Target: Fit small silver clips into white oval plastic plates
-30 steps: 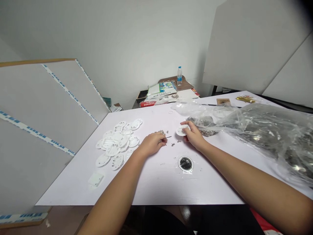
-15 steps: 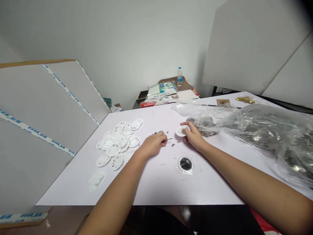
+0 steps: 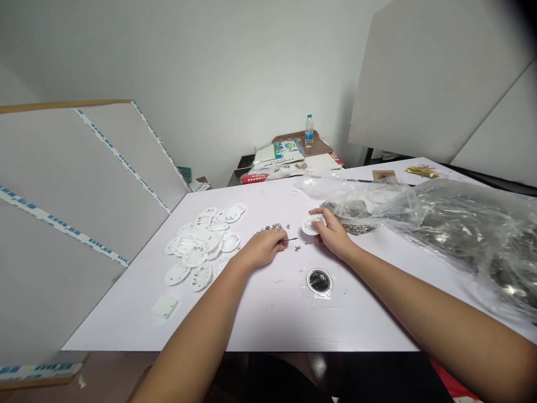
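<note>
My left hand (image 3: pixel 263 246) rests on the white table (image 3: pixel 260 313), fingers pinched on a thin metal pin (image 3: pixel 291 239) whose tip points right. Just behind it lies a small heap of loose metal pins (image 3: pixel 272 227). My right hand (image 3: pixel 333 232) holds a round white plastic disc (image 3: pixel 311 225) at the table's middle, beside the open mouth of a clear bag of metal parts (image 3: pixel 352 215). A few stray pins lie between the two hands.
A pile of several white discs (image 3: pixel 203 243) lies left of my left hand. A round black badge in a clear sleeve (image 3: pixel 319 281) sits near me. A large plastic bag (image 3: pixel 465 229) covers the right side. Leaning boards (image 3: pixel 75 212) stand left; a water bottle (image 3: pixel 309 130) stands behind.
My left hand has drawn the pin out of the heap, so its tip now sticks out to the right. My right hand and the disc have hardly moved.
</note>
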Tool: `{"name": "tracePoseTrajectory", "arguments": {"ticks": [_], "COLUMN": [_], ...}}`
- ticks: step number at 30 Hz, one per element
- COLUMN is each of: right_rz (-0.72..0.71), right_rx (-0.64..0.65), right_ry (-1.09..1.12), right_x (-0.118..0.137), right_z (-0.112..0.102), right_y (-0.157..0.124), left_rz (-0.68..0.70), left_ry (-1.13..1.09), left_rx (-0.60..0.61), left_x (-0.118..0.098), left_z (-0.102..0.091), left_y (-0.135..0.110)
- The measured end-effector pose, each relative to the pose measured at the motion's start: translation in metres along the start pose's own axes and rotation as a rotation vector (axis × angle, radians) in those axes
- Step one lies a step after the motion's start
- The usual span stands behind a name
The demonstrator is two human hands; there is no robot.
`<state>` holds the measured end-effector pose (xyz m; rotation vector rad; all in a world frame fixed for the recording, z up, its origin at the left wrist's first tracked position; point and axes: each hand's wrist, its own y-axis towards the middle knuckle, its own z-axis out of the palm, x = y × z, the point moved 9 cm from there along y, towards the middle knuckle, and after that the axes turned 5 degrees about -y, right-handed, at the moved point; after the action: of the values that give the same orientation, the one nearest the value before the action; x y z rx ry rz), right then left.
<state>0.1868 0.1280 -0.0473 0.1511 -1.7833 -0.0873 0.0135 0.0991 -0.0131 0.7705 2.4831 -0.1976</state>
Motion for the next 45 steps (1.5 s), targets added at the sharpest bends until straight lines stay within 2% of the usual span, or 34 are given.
{"name": "tracePoseTrajectory", "arguments": {"ticks": [5, 9, 15, 19, 24, 28, 35, 45], "right_rz": [-0.144, -0.265, -0.400, -0.474, -0.562, -0.625, -0.608, -0.570], "right_rx": [0.078, 0.187, 0.163, 0.149, 0.169, 0.168, 0.179, 0.125], "right_ry": [-0.087, -0.085, -0.281, -0.368, -0.451, -0.498, -0.436, -0.377], "right_x": [0.020, 0.030, 0.040, 0.046, 0.054, 0.059, 0.058, 0.061], "right_z": [0.008, 0.021, 0.025, 0.027, 0.034, 0.039, 0.038, 0.030], "right_y": [-0.009, -0.016, -0.021, -0.024, -0.031, -0.036, -0.036, -0.033], "left_rz": [-0.075, -0.122, -0.117, -0.171, -0.234, -0.241, -0.158, -0.170], "left_ry": [-0.272, -0.457, -0.548, -0.579, -0.561, -0.475, -0.323, -0.315], "left_rx": [-0.236, -0.349, -0.374, -0.364, -0.347, -0.360, -0.388, -0.406], "left_x": [0.005, 0.006, 0.005, 0.010, 0.014, 0.008, -0.009, -0.005], "left_z": [-0.016, -0.016, -0.007, -0.003, 0.000, -0.002, -0.011, -0.010], "left_y": [-0.001, 0.000, 0.003, 0.002, 0.000, -0.001, -0.004, -0.003]}}
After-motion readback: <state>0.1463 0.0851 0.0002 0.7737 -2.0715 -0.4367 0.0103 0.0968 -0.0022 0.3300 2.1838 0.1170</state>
